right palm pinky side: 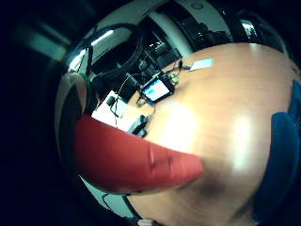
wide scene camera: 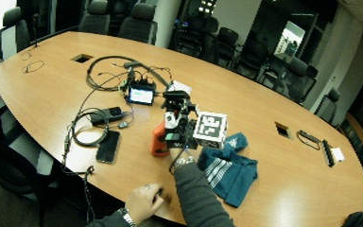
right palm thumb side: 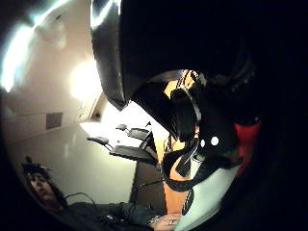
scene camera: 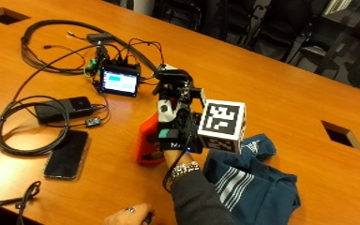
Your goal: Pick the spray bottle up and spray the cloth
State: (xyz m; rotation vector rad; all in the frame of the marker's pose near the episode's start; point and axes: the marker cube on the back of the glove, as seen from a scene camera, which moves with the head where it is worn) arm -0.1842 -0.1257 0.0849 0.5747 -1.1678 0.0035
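Note:
In the outside view a red spray bottle (scene camera: 146, 140) with a black spray head stands upright on the wooden table (scene camera: 280, 89). My gloved right hand (scene camera: 175, 123) is wrapped round its upper part from the right side. Whether the base touches the table is unclear. A dark blue cloth (scene camera: 255, 185) with white stripes lies crumpled just right of my wrist. In the little finger side palm view the red bottle (right palm pinky side: 127, 162) fills the space near the palm, and the blue cloth (right palm pinky side: 282, 155) lies on the table beyond. The thumb side palm view is mostly blocked by something black.
Behind the bottle sits a small lit screen device (scene camera: 119, 81) amid cables. A black power brick (scene camera: 64, 108) and a phone (scene camera: 66, 153) lie to the left. My bare left hand (scene camera: 127, 216) rests at the front edge. A cut-out (scene camera: 339, 132) opens at the right.

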